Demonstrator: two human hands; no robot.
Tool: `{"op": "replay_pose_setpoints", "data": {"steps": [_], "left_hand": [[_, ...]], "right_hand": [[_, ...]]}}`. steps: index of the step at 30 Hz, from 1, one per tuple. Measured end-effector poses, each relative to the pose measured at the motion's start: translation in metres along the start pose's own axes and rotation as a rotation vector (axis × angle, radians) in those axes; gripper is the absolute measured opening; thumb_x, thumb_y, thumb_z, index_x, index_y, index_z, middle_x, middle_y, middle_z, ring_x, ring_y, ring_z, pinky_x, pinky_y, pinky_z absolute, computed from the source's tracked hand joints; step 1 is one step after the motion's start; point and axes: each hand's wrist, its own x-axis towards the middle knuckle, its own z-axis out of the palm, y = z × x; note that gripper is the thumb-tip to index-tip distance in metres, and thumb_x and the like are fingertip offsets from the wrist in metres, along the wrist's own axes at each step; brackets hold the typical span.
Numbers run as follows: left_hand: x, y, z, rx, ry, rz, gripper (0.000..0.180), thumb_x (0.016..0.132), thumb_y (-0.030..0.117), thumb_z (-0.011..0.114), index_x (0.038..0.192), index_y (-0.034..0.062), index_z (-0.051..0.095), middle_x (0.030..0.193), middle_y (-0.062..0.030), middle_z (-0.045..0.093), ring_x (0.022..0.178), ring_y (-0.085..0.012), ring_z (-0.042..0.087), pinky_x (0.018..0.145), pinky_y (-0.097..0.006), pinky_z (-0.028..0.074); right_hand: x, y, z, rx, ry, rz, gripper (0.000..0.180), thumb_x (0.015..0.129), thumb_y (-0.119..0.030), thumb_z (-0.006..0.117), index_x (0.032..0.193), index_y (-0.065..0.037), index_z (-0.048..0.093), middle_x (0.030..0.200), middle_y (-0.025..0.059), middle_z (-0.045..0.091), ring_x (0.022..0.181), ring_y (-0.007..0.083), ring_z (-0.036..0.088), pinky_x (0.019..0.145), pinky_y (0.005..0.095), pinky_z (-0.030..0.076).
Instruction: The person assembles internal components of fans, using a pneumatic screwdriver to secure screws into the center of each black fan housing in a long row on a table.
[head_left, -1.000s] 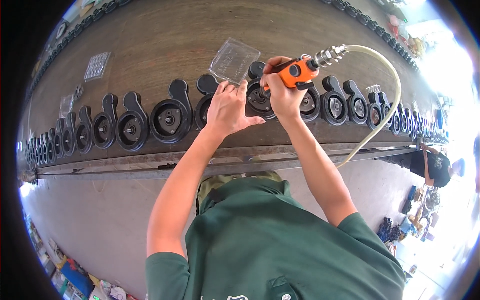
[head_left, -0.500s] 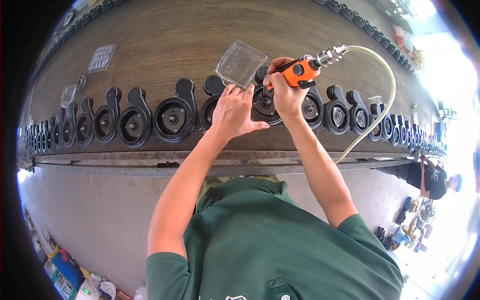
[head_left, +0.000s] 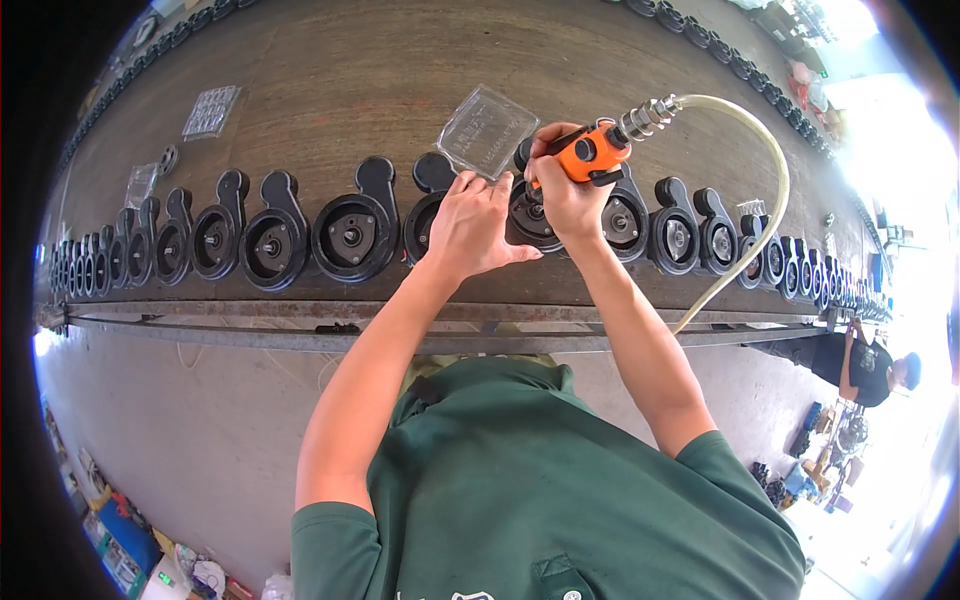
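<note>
My right hand (head_left: 572, 205) is wrapped round an orange air tool (head_left: 594, 154) with a metal fitting and a clear hose (head_left: 778, 170) at its rear. The tool's front end points down toward a round black housing (head_left: 532, 218), and the hand hides part of both. My left hand (head_left: 472, 222) lies over the gap between that housing and its left neighbour (head_left: 420, 225), fingers stretched and thumb pointing right. Its fingertips reach the near edge of a clear plastic tray (head_left: 488, 132); whether they press on it I cannot tell.
A long row of black housings (head_left: 352, 238) with round ends lines the near table edge (head_left: 250, 308). Another clear tray (head_left: 211, 112) and a small wheel (head_left: 168, 158) lie farther left. More housings line the far side. Another person (head_left: 868, 368) is at the far right.
The whole view has shifted slightly. The orange air tool has tipped a little to the left and down in my right hand. My left hand keeps nearly the same place.
</note>
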Motion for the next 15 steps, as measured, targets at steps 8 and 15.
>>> {"op": "replay_pose_setpoints", "data": {"steps": [8,15], "left_hand": [[0.000,0.002,-0.003,0.027,-0.012,-0.008,0.115,0.060,0.068,0.086,0.138,-0.0112,0.056,0.105,-0.0202,0.071,0.113,-0.0347,0.063,0.114,-0.041,0.039],[0.001,0.005,-0.010,0.022,-0.076,-0.020,0.113,0.059,0.065,0.088,0.136,-0.0110,0.057,0.106,-0.0185,0.073,0.111,-0.0304,0.065,0.112,-0.039,0.040]], "right_hand": [[0.000,0.000,0.002,-0.013,-0.012,-0.015,0.012,0.077,0.004,0.065,0.088,0.003,0.067,0.081,0.0039,0.069,0.074,0.0099,0.065,0.070,0.0259,0.054],[-0.004,0.000,0.010,-0.062,-0.071,-0.036,0.015,0.074,0.004,0.064,0.089,0.002,0.065,0.081,0.0036,0.068,0.074,0.0093,0.063,0.069,0.0261,0.053]]}}
